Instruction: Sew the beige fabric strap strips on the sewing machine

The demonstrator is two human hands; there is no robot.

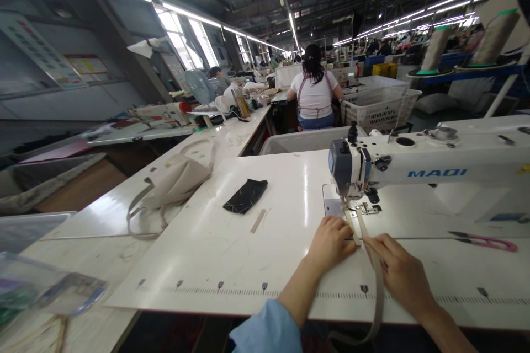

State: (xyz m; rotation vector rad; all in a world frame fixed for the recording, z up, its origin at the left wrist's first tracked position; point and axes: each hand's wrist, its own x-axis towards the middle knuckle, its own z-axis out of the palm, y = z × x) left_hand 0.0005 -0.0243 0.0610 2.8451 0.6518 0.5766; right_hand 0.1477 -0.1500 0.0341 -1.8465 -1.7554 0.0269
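A white sewing machine stands at the right, its head over the metal needle plate. My left hand lies just in front of the plate, fingers curled and pressed together on a beige strap piece that runs under the presser foot. To its right, my right hand pinches a long beige strap between thumb and fingers. One part of this strap reaches up to the presser foot; the rest loops down over the table's front edge. The fingertips of both hands are partly hidden.
Pink-handled thread snips lie at the right. On the white table are a black fabric piece and a short beige strip. A beige bag-like piece rests at the left. A co-worker sits ahead beside a white basket.
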